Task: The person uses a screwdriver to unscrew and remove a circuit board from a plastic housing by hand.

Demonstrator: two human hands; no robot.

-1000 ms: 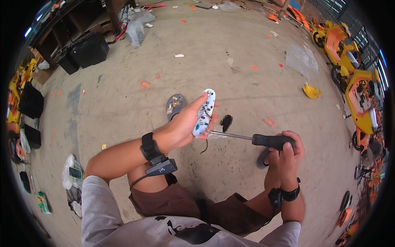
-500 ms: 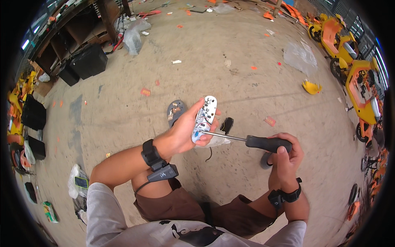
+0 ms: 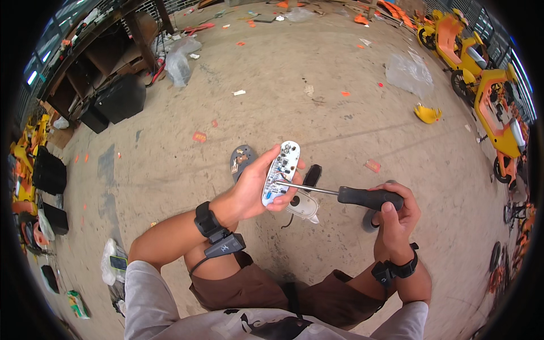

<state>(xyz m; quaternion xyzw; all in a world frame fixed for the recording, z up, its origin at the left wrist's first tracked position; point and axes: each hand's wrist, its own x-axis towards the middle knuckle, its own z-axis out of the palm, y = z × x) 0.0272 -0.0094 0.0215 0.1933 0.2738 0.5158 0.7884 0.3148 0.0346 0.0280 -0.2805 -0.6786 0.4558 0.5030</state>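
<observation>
My left hand (image 3: 253, 184) is closed round a long white circuit board (image 3: 288, 156) with rounded ends, its face of small components and thin wires turned up. In my right hand (image 3: 399, 212), fingers wrap the thick black handle of a screwdriver (image 3: 365, 198). Its metal shaft points left, and the tip lies over the middle of the board; whether it presses on a part is too small to tell. Below the board, partly behind my left fingers, a white oval housing (image 3: 305, 208) rests on the concrete floor. Beside it is a small black oblong piece (image 3: 312, 175).
Sandals (image 3: 242, 156) are on the floor near my hands. Yellow scooters (image 3: 492, 116) line the right side. Black boxes (image 3: 122, 99) sit by a workbench at the far left. A clear plastic sheet (image 3: 409, 75) and a yellow shell piece (image 3: 427, 114) lie ahead at right.
The board has shifted slightly toward me, so the screwdriver tip now lies nearer its middle, farther from the blue component. More of the white housing shows below. Both hands keep their holds.
</observation>
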